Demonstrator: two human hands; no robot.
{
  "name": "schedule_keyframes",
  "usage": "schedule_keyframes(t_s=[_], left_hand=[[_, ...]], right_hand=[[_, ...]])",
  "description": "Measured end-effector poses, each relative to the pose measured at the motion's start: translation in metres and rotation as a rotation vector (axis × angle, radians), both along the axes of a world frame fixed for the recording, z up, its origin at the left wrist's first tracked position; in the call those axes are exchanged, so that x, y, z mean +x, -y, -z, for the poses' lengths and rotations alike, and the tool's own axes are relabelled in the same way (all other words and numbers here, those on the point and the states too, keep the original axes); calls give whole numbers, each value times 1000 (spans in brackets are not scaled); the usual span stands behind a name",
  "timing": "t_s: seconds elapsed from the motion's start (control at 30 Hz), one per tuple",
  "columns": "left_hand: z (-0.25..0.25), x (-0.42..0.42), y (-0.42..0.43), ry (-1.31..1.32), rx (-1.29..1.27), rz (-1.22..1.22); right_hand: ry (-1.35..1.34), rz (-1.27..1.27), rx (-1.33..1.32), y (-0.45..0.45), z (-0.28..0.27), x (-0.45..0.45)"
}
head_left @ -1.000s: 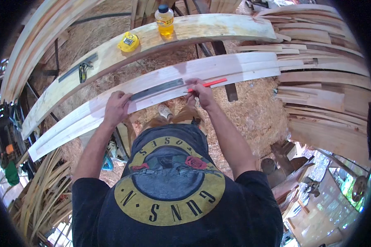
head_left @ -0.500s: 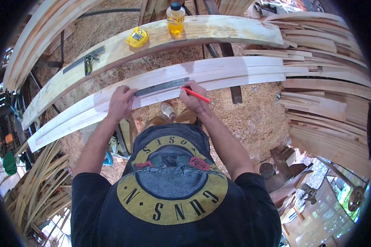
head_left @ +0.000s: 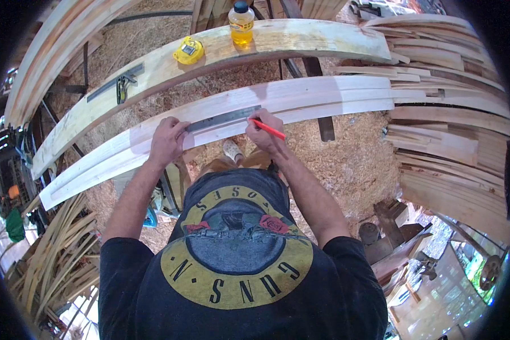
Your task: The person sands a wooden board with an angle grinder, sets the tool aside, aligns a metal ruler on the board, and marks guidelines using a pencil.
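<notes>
A steel ruler (head_left: 224, 118) lies along a pale wooden board (head_left: 317, 89), which has a long line or step down its length. At the ruler's left end, my left hand (head_left: 168, 139) has its thumb and fingers closed on it, pressing it to the wood. My right hand (head_left: 264, 130) grips a red pencil (head_left: 272, 130) near the ruler's right end. The pencil's back end points right and towards me; its tip is hidden by my fingers.
Beyond lies a thick plank (head_left: 317, 39) carrying a bottle of yellow liquid (head_left: 241, 28), a yellow tape measure (head_left: 188, 51) and a combination square (head_left: 122, 85). Stacked boards (head_left: 447, 141) stand at right, thin offcuts (head_left: 51, 255) at lower left. Wood shavings (head_left: 345, 164) cover the ground.
My right hand and the red pencil have shifted very slightly left, and the pencil's tilt has changed a little. My left hand and the ruler stay in place.
</notes>
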State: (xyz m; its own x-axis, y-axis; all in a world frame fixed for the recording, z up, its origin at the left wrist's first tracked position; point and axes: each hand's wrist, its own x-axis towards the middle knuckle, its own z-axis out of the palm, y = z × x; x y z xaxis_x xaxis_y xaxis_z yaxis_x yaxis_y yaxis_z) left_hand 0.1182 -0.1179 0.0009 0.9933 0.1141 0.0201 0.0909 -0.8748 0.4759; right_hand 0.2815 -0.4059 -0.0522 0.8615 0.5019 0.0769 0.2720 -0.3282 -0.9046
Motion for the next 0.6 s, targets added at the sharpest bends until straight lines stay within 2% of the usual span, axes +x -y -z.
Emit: schedule_keyframes(t_s=[0.6], left_hand=[[-1, 0, 0, 0, 20, 4]], right_hand=[[43, -21, 19, -2, -1, 1]])
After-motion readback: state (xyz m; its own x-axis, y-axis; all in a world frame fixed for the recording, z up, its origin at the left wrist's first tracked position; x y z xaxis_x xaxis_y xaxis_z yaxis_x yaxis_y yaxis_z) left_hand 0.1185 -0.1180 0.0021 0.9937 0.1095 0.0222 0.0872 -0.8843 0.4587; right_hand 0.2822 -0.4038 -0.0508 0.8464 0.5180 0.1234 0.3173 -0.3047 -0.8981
